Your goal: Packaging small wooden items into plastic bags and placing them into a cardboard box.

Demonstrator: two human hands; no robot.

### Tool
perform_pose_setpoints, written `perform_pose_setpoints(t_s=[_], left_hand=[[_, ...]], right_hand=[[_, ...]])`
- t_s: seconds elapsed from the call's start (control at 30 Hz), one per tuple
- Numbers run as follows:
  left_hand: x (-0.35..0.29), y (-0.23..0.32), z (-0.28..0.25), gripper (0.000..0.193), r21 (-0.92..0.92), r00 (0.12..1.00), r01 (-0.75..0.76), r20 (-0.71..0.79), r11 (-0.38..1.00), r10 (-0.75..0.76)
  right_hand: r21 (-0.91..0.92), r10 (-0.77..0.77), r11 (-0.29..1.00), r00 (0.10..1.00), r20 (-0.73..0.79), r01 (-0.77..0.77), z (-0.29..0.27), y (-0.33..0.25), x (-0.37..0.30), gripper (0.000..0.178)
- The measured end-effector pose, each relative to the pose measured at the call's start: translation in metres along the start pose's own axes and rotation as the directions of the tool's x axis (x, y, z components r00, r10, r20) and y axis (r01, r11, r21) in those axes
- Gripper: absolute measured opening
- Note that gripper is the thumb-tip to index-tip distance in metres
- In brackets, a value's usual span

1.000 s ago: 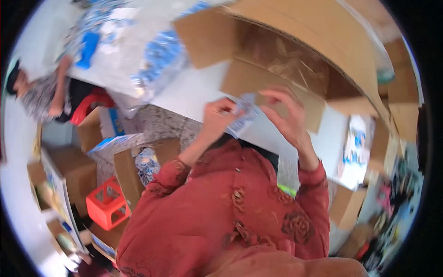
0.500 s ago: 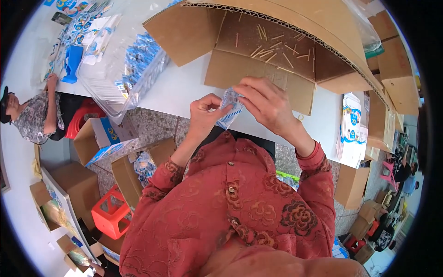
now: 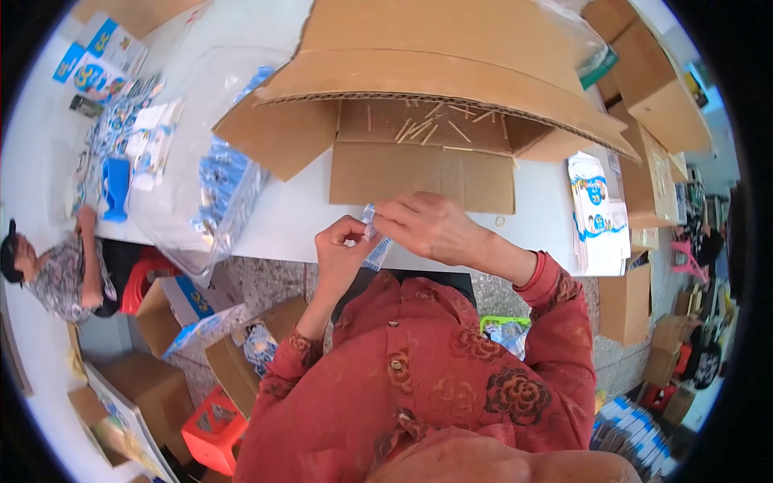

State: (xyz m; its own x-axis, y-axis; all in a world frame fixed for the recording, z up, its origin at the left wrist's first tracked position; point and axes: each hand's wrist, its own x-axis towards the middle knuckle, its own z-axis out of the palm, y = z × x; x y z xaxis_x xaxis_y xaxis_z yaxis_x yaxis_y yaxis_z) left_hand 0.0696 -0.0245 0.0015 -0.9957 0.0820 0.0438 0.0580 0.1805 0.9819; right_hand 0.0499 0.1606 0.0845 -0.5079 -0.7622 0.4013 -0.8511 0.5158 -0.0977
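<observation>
My left hand pinches a small clear plastic packet with blue-and-white stripes between thumb and fingers. From the other side, the fingers of my right hand close on the packet's upper end, partly covering it. Whatever the packet contains is hidden. Both hands are above the white table's near edge, just in front of a cardboard carton with its opening toward me. Thin wooden sticks are scattered inside. To the left, a clear plastic tub has many blue-striped packets in it.
White printed cards or pouches are stacked at the table's right. A small ring-shaped band lies near the carton flap. Another person sits at far left. Below are a red stool, open boxes and a green-rimmed basket.
The view has shifted, so the carton's inside shows less. My right hand has come in closer over the packet, whose upper end now looks narrower. Both hands still grip it.
</observation>
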Motion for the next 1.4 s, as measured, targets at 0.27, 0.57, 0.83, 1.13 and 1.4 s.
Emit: perform_pose_setpoints(t_s=[0.27,0.57,0.83,1.13,1.4], left_hand=[[0.007,0.009,0.006,0.011,0.062,0.982,-0.187,0.044,0.980,0.185],[-0.004,0.001,0.018,0.013,0.292,0.957,-0.268,-0.030,0.918,0.289],[0.003,-0.005,0.010,0.012,0.298,0.928,-0.321,-0.090,0.899,0.361],[0.013,-0.032,-0.009,0.011,0.134,0.964,-0.218,-0.123,0.967,0.234],[0.033,-0.077,-0.046,0.015,-0.061,0.966,-0.018,-0.258,0.998,0.001]], right_hand=[[0.227,0.197,0.954,0.980,0.028,-0.198,0.001,-0.003,-0.012,0.021],[0.199,0.309,0.934,0.951,-0.028,-0.297,0.028,-0.015,-0.014,0.020],[0.099,0.271,0.959,0.960,-0.067,-0.264,0.028,-0.024,-0.013,0.026],[0.550,0.420,0.762,0.907,-0.018,-0.342,0.032,0.007,-0.015,0.011],[-0.161,0.510,0.860,0.828,0.232,-0.484,0.056,0.163,-0.052,0.044]])
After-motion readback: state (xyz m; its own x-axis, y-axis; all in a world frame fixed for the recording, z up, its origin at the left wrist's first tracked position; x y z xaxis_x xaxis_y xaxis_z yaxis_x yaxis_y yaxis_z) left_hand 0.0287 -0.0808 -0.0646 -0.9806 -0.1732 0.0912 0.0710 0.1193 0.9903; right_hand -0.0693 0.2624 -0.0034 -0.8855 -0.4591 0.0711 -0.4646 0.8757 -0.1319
